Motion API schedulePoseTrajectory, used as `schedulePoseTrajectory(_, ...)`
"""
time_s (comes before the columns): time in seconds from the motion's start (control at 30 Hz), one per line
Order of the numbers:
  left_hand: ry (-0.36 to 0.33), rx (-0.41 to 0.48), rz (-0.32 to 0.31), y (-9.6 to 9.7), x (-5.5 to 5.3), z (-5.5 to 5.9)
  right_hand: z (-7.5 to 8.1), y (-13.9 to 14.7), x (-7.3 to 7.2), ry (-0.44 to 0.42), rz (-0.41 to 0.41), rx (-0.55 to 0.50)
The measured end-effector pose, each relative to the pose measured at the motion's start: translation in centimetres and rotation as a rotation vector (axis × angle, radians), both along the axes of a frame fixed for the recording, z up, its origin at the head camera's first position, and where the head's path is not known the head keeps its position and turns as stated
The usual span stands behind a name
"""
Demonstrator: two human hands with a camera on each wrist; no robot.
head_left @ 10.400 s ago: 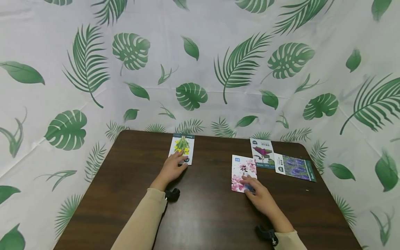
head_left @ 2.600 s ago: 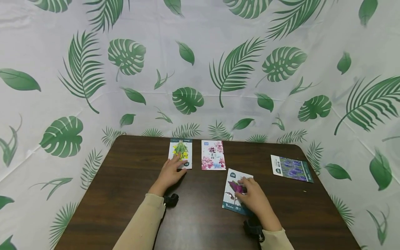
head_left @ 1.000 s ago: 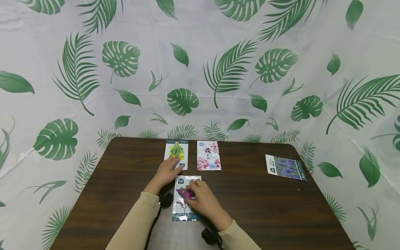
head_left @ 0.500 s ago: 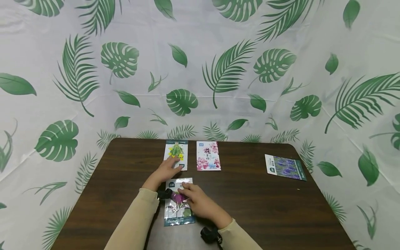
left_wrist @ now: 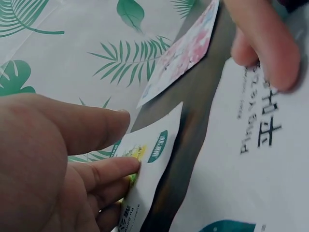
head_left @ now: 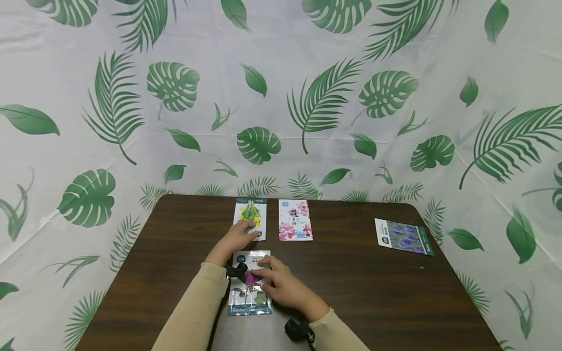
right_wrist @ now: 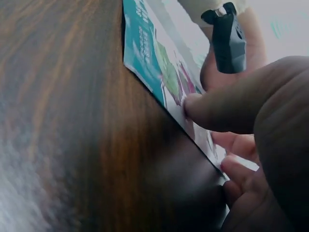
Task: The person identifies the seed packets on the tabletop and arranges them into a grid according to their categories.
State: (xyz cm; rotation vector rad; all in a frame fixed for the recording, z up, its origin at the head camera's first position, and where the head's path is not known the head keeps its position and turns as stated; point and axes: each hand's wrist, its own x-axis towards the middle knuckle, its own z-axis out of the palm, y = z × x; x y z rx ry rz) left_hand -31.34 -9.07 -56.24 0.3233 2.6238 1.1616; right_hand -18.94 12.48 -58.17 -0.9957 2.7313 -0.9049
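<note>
My left hand [head_left: 234,239] rests its fingertips on a flat packet with yellow flowers [head_left: 251,209] at the table's far edge. In the left wrist view its fingers touch the same packet's printed face. Nearer me lies a shiny packet with a purple plant [head_left: 248,302], partly covered by the left wrist camera. My right hand [head_left: 287,287] lies over its right side, fingers extended and touching it. The right wrist view shows the thumb pressing on that packet's face [right_wrist: 166,58]. A pink-blossom packet [head_left: 296,220] lies just right of the yellow-flower one, untouched by either hand.
A packet with violet-blue flowers [head_left: 404,237] lies slanted at the table's right side. A tiny pale scrap [head_left: 422,267] is below it. The dark wooden table [head_left: 351,292] meets a white leaf-printed cloth [head_left: 210,161] at its back edge.
The right hand has slid the pink packet, then the purple-plant packet, leftward from the right side. Lately the purple one shifted slightly left and nearer me. The left hand stays on the yellow-flower packet.
</note>
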Motion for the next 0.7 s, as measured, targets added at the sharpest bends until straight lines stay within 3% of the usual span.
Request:
schedulePoseTrajectory(0.1, -0.015, 0.03, 0.011, 0.07, 0.0, -0.07, -0.16, 0.03, -0.03, -0.016, 0.0, 0.009)
schedulePoseTrajectory(0.27, 0.028, 0.041, 0.048, 0.25, 0.27, -0.49, 0.04, 0.06, -0.03, -0.072, -0.006, -0.043)
schedulePoseTrajectory(0.53, -0.001, 0.042, 0.053, 0.41, 0.4, 0.48, 0.01, 0.24, -0.17, -0.108, -0.01, -0.047)
schedulePoseTrajectory(0.7, 0.02, 0.013, 0.081, 0.64, 0.46, 0.19, -0.25, 0.24, -0.24, -0.1, 0.003, -0.041)
